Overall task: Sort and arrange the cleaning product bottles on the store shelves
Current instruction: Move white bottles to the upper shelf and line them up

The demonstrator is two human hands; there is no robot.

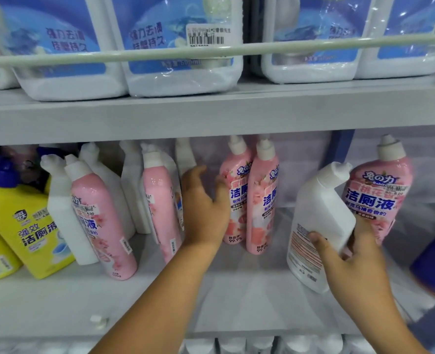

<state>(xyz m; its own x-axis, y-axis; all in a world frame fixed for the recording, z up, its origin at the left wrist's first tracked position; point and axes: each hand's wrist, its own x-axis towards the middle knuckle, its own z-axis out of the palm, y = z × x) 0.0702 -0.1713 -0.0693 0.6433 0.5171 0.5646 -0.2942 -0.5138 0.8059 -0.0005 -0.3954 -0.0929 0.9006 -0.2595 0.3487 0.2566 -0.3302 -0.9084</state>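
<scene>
Head view: white bottle (321, 226) within right hand (351, 267) fingers (316, 237); left hand (206, 208) fingers loose beside pink bottles (236, 195).

Soft, even store light; faint glare on plastic wrap, wide-angle bowing, blurry edges.

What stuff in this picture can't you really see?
Head view only:
- White bottle front label: turned away, right hand covers part.
- Left hand fingertips: blurred, so contact with the pink bottle is unclear.
- Dark blue bottle: cut off by right edge.
- Bottom-shelf bottles: cut off by bottom edge.
- Price sticker numbers: too small.
</scene>
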